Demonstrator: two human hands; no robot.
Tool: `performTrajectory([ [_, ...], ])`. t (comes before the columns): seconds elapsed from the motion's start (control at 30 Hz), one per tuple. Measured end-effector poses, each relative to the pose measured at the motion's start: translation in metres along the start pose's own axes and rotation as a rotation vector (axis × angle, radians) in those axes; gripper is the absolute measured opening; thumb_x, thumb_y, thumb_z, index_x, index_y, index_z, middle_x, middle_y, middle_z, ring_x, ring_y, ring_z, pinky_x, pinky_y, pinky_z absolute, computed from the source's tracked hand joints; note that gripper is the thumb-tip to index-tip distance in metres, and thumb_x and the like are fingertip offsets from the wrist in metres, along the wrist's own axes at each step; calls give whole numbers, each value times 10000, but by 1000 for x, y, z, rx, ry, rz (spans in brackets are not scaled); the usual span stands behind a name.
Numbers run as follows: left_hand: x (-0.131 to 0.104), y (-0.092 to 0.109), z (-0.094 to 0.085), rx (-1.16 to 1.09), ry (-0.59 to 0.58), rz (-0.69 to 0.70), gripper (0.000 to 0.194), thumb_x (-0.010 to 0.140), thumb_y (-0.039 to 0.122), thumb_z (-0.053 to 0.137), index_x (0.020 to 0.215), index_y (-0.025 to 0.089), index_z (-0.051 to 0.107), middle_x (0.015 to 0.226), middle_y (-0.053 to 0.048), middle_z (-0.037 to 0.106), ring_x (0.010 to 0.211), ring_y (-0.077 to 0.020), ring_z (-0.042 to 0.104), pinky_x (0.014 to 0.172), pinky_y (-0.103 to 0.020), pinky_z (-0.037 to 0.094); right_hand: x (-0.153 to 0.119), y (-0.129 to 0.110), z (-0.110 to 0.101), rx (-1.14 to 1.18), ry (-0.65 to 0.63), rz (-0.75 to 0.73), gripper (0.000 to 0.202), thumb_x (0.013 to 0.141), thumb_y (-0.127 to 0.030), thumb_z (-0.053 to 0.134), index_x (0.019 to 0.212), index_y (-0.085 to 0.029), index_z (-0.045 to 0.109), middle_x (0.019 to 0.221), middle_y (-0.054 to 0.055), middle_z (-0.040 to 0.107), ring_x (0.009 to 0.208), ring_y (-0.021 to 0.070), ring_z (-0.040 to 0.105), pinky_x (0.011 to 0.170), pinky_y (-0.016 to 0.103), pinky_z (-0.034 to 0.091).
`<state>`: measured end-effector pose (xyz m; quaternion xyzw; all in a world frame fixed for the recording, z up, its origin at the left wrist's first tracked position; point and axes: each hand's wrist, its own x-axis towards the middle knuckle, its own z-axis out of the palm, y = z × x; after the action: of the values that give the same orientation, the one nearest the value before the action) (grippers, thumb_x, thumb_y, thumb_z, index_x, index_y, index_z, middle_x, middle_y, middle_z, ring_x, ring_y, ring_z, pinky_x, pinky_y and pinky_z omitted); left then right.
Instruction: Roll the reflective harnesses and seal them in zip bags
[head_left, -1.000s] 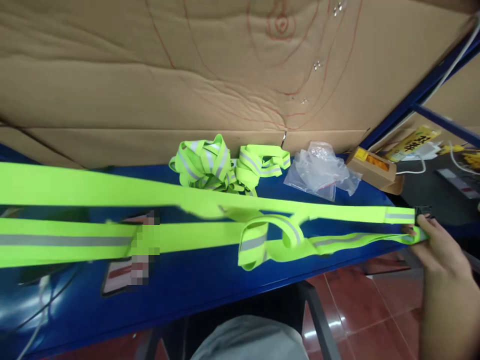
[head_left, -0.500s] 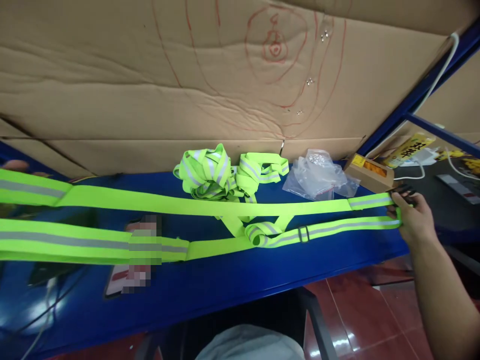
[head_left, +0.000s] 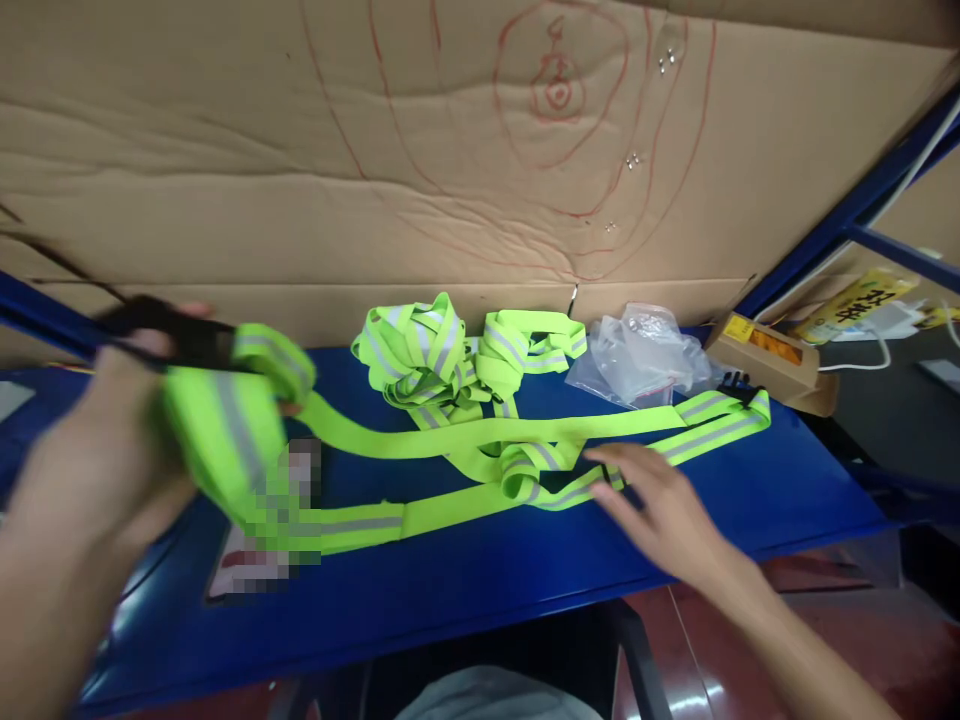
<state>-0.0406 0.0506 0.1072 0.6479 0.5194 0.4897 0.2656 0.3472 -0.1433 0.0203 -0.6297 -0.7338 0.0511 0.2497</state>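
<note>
A neon-green reflective belt [head_left: 442,510] with grey stripes stretches across the blue table. At the left, my left hand [head_left: 112,440], smeared by motion, is closed on the belt's end beside a black buckle [head_left: 172,330]. My right hand [head_left: 652,500] is over the belt's middle with thumb and fingers apart, close to a small black slider [head_left: 611,477]; whether it touches the slider I cannot tell. The belt's far right end, with a black clip [head_left: 739,388], lies loose on the table. A curled strap loop [head_left: 521,478] sits just left of my right hand.
Bundled green reflective belts [head_left: 416,345] lie at the back against the cardboard wall [head_left: 225,230]. Clear plastic bags [head_left: 645,355] and an open cardboard box [head_left: 765,360] stand right of them. A partly blurred-out phone [head_left: 240,570] lies at the front left of the table [head_left: 487,570].
My right hand has let go of the belt's right end and moved left to its middle. My left hand has come into view with the left end, and the belt now hangs slacker.
</note>
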Motion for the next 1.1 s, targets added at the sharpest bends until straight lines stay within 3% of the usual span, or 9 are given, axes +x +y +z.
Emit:
performTrajectory([
  [0.07, -4, -9, 27, -92, -26, -45, 573, 883, 599, 711, 1301, 249, 533, 1131, -2, 655, 985, -161, 607, 927, -407, 578, 4, -36, 23, -9, -23, -56, 399, 1026, -462, 590, 1336, -214, 626, 1204, 132, 745, 1107, 291, 710, 966, 454, 537],
  [0.13, -15, -14, 61, -15, -271, 86, 450, 983, 387, 619, 1377, 229, 470, 1209, -40, 631, 1031, -161, 611, 936, -361, 579, 7, -54, 41, -80, 17, -48, 461, 984, -542, 633, 1264, -176, 643, 1137, 138, 749, 1030, 308, 718, 910, 457, 529],
  [0.33, -77, -9, 135, 414, -508, 543, 527, 977, 61, 404, 1493, 160, 449, 1580, -198, 426, 1492, -352, 404, 1175, -595, 375, -4, -48, 57, -146, -7, -74, 162, 1042, -221, 566, 1171, -202, 663, 932, 51, 736, 830, 215, 660, 859, 398, 419],
  [0.43, -92, -14, 140, 604, -631, 804, 361, 974, 99, 502, 1299, 176, 638, 1470, -154, 569, 1364, -355, 535, 1092, -590, 375, -16, -42, 47, -65, -66, -66, 360, 1036, -94, 493, 1343, -241, 612, 930, 25, 713, 818, 184, 606, 875, 387, 384],
  [0.57, -82, -29, 137, 639, -753, 807, 130, 996, 180, 591, 988, 202, 719, 1147, -64, 695, 1110, -259, 642, 922, -461, 411, -29, -41, 29, 70, -165, -30, 344, 1049, -117, 464, 1353, -223, 584, 950, 27, 693, 842, 182, 589, 897, 389, 373],
  [0.73, -69, -39, 134, 783, -612, 809, 205, 1000, 118, 538, 910, 188, 708, 1104, -80, 687, 1093, -273, 617, 943, -479, 376, -47, -35, 18, 102, -281, -71, 207, 1074, -198, 426, 1148, -188, 618, 866, 25, 703, 738, 183, 587, 866, 387, 384],
  [0.9, -71, -41, 134, 879, -501, 893, 245, 961, 40, 519, 968, 184, 717, 1109, -106, 689, 1094, -285, 618, 945, -483, 401, -58, -24, 21, -88, -255, -75, 388, 1113, -381, 384, 859, -191, 607, 629, 1, 621, 568, 184, 558, 704, 358, 380],
  [1.0, -76, -37, 134, 925, -464, 911, 295, 953, 9, 475, 972, 174, 720, 1101, -123, 689, 1084, -294, 633, 981, -515, 418, -57, -22, 25, -264, -191, -53, 488, 1078, -521, 440, 1265, -109, 623, 669, 22, 669, 601, 227, 622, 734, 392, 427],
  [1.1, -86, -26, 133, 923, -423, 914, 309, 931, -8, 462, 975, 164, 714, 1231, -159, 674, 1167, -325, 624, 1033, -569, 409, -51, -27, 25, -362, -169, -43, 737, 1041, -573, 496, 1586, -95, 364, 880, 89, 736, 781, 288, 700, 796, 441, 471],
])
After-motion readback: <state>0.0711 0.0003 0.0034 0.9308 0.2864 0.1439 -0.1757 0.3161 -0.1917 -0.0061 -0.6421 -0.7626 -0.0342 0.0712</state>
